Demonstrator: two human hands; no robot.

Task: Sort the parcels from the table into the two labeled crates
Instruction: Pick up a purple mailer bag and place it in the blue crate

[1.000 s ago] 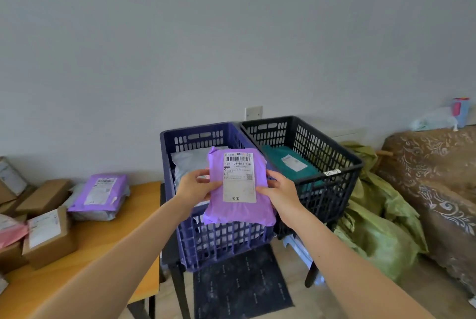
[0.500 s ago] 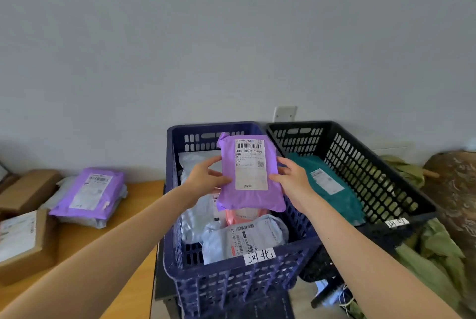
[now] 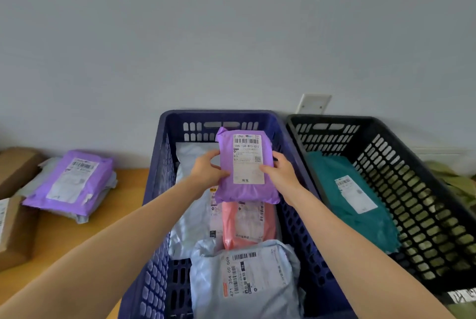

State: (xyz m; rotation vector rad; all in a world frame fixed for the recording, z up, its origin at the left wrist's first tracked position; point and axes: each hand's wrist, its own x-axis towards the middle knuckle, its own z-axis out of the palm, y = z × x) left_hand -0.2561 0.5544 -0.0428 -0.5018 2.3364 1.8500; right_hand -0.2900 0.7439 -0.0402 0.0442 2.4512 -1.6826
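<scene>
We find the purple parcel (image 3: 246, 169) held label-up above the far half of the blue crate (image 3: 157, 215), clear of the parcels beneath it. The left hand (image 3: 206, 172) grips its left edge and the right hand (image 3: 279, 173) its right edge, with the fingers curled round the wrapper. Below it lie a pink parcel (image 3: 247, 223), a pale parcel (image 3: 192, 218) and, nearer us, a grey parcel (image 3: 244, 277). The black crate (image 3: 412, 203) alongside holds a teal parcel (image 3: 353, 203).

We judge the step in hand to be the setting down. We advise lowering it flat, label uppermost, and releasing both edges together only once it rests, so it does not slide. A second purple parcel (image 3: 69, 182) waits on the table (image 3: 123, 190).
</scene>
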